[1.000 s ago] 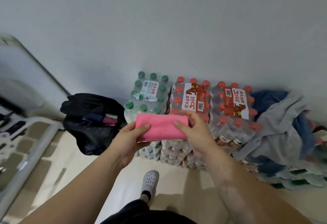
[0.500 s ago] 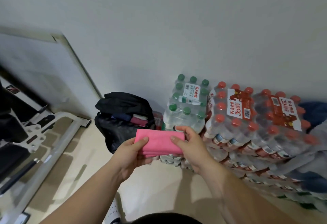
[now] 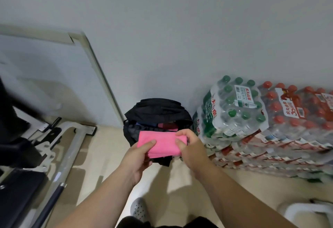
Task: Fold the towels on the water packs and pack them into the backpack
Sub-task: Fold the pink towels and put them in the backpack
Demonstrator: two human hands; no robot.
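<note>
A white perforated clog (image 3: pixel 137 209) is showing on the floor below the wrists. The left hand (image 3: pixel 139 155) and right hand (image 3: pixel 191 148) are each pinching one end of the folded pink towel (image 3: pixel 160 142), holding it level between them. Just beyond the hands the open black backpack (image 3: pixel 156 112) is standing by the wall, with the green-capped water pack (image 3: pixel 232 108) and red-capped water packs (image 3: pixel 292 116) sitting stacked to the right hand's right.

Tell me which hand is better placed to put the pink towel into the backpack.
Probably the left hand: its thumb lies on the towel with the fingers under it, before the open backpack. The right hand only pinches the end, beside the water packs.
</note>
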